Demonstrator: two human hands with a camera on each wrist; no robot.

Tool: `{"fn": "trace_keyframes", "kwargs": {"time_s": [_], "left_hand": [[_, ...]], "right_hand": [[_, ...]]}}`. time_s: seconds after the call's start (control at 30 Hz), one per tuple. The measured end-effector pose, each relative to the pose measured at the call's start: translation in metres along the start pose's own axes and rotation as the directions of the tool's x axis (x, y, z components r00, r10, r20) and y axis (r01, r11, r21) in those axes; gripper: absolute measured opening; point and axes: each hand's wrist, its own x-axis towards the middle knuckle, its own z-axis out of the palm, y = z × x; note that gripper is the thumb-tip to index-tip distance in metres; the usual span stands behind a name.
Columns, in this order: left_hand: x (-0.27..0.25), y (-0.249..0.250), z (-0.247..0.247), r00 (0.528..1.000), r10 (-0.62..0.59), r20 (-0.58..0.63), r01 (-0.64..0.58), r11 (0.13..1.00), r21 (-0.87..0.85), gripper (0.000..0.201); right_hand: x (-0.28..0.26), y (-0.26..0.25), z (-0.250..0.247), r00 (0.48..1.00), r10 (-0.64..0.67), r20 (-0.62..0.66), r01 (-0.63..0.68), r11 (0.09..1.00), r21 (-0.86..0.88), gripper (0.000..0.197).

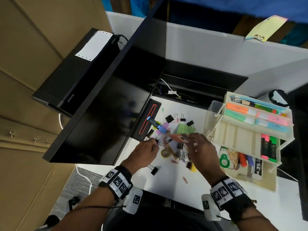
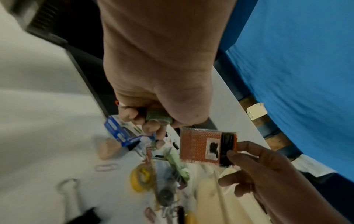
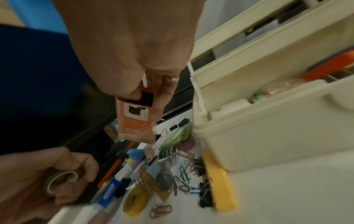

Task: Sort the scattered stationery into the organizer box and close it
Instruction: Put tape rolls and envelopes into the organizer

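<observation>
My left hand (image 1: 154,145) curls round a small green tape roll (image 2: 159,119) just above the pile of scattered stationery (image 1: 173,147). My right hand (image 1: 191,140) pinches an orange packet in clear wrap (image 2: 203,145) by its black end, held in the air over the pile. The cream tiered organizer box (image 1: 236,135) stands open to the right, its trays holding highlighters, erasers and correction tape. In the right wrist view the packet (image 3: 136,118) hangs from my fingers and the box wall (image 3: 268,136) is close on the right.
Binder clips (image 1: 169,118), paper clips (image 1: 184,180), a yellow tape roll (image 1: 165,153), a blue highlighter (image 1: 154,123) and green sticky notes (image 1: 185,129) lie on the white desk (image 1: 166,180). A black monitor (image 1: 106,104) stands to the left. An open cable tray (image 1: 183,94) lies behind.
</observation>
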Motion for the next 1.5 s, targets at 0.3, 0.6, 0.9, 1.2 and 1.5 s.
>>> {"fn": "trace_keyframes", "kwargs": {"time_s": [0.3, 0.6, 0.9, 1.2, 1.5], "left_hand": [[0.038, 0.079, 0.008, 0.964, -0.075, 0.254, 0.182, 0.884, -0.431, 0.048], [0.052, 0.11, 0.018, 0.952, 0.172, 0.253, -0.067, 0.923, -0.378, 0.014], [0.069, 0.118, 0.022, 0.963, 0.166, 0.213, -0.185, 0.98, 0.068, 0.016], [0.073, 0.146, 0.034, 0.889, 0.431, 0.153, -0.444, 0.894, 0.066, 0.026], [0.084, 0.198, 0.079, 0.797, 0.6, 0.067, -0.591, 0.754, 0.287, 0.039]], "right_hand": [[-0.024, 0.017, -0.028, 0.993, 0.003, -0.118, 0.042, 0.923, 0.383, 0.02], [-0.039, 0.046, -0.046, 0.81, 0.553, 0.194, -0.44, 0.357, 0.824, 0.031], [-0.062, 0.081, -0.075, 0.806, 0.552, 0.212, -0.486, 0.415, 0.769, 0.012], [-0.086, 0.112, -0.093, 0.757, 0.607, 0.242, -0.6, 0.498, 0.626, 0.014], [-0.095, 0.135, -0.094, 0.645, 0.692, 0.325, -0.705, 0.374, 0.603, 0.008]]}}
